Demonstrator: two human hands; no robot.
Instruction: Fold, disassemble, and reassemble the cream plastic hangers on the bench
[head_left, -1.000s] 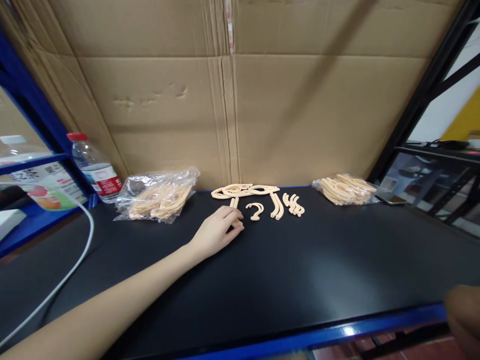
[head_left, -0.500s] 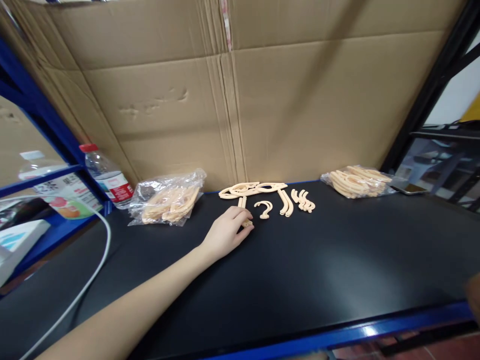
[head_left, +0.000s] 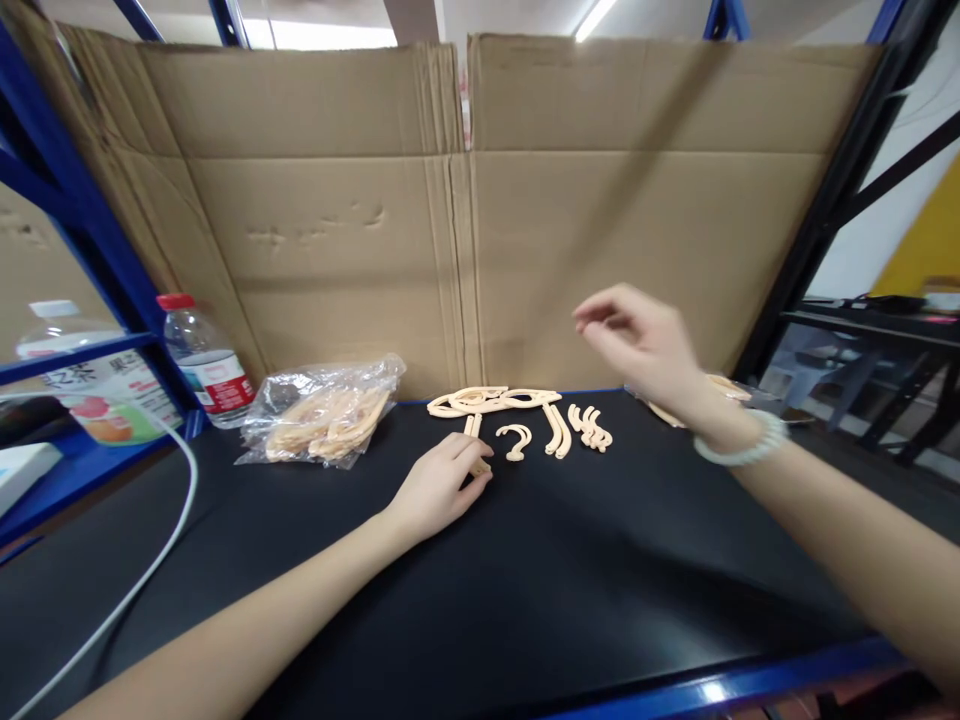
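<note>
- The left hand [head_left: 439,490] lies low on the black bench [head_left: 540,580], its fingers [head_left: 471,462] drawn together with the tips closed on the near end of a short beige stick [head_left: 472,427].
- The right hand [head_left: 637,340] is raised in the air above the bench, its fingers [head_left: 600,312] loosely curled and a little apart, holding and touching nothing; a pale bracelet [head_left: 742,446] sits on the wrist.
- The left fingers cover the stick's near end, so I cannot tell whether it is lifted or flat on the bench.
- The right wrist hides most of a clear bag of beige parts [head_left: 731,388] at the far right.
- A second bag [head_left: 322,415] at the left is too crinkled to make out the parts inside.
- The stick points away from the left hand toward flat looped pieces [head_left: 491,402] by the cardboard [head_left: 337,230].
- Just right of the fingertips lies 1 small hook [head_left: 515,438], then curved strips [head_left: 556,432] and a cluster of small pieces [head_left: 590,428], all below the right hand and well apart from it.
</note>
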